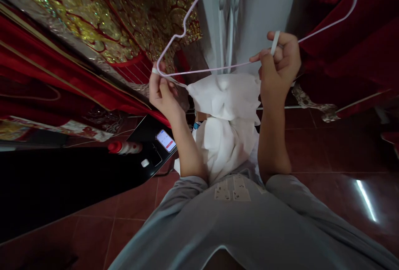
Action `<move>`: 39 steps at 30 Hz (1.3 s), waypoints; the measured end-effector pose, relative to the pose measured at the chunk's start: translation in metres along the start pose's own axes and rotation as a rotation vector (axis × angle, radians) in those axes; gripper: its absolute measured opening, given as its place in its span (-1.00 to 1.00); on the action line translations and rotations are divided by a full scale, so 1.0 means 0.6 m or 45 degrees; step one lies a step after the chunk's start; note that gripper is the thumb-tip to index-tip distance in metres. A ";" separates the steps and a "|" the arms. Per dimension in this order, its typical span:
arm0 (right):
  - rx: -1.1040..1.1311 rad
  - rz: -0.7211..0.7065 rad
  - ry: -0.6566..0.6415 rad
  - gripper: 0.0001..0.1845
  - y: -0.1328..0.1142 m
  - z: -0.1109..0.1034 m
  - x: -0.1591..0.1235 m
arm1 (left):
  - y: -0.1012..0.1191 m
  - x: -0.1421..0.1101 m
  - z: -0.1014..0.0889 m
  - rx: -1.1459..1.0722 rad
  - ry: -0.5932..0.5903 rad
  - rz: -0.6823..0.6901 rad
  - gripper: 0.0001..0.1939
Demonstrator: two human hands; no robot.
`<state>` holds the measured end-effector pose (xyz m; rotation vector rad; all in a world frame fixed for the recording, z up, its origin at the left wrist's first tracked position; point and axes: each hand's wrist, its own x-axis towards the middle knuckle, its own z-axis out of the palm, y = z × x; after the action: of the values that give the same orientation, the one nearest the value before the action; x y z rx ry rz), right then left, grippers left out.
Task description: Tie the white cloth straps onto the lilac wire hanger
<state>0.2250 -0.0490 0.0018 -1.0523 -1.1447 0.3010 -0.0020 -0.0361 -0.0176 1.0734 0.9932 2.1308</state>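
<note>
A thin pale pink wire hanger (pixel 190 12) is held up in front of me, its bottom bar running between my hands. My left hand (pixel 162 89) is closed, pinching a white strap of a white garment (pixel 227 108) against the hanger's left corner. My right hand (pixel 279 64) is closed round the other white strap and the hanger's bar on the right. The white garment hangs down between my forearms in loose folds. My grey sleeves fill the lower part of the view.
Red cloth with gold embroidery (pixel 102 16) hangs on the left, and dark red velvet (pixel 352 50) on the right. A black table (pixel 62 178) at the left bears a phone (pixel 166 140), a red-capped bottle (pixel 124 147) and a small white object. The floor is red tile (pixel 327 149).
</note>
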 end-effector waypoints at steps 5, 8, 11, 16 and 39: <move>-0.035 0.029 -0.033 -0.71 -0.009 -0.007 0.001 | -0.007 0.015 -0.023 0.166 0.041 0.365 -0.85; 0.004 0.034 -0.028 -0.76 -0.017 -0.012 0.000 | 0.001 0.028 -0.024 0.079 -0.105 0.429 -0.81; 0.051 0.002 -0.024 -0.75 -0.016 -0.013 0.001 | 0.013 0.053 -0.015 0.080 -0.353 0.357 -0.68; 0.095 0.054 -0.046 -0.74 -0.012 -0.012 0.004 | 0.044 0.094 0.023 0.206 -0.780 0.309 -0.71; 0.072 0.069 -0.236 -0.75 -0.025 -0.034 0.018 | 0.033 0.047 0.046 0.048 -0.142 -0.153 -0.67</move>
<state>0.2427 -0.0601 0.0198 -1.0222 -1.2674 0.4794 0.0036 -0.0166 0.0217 1.1094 1.0226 1.9415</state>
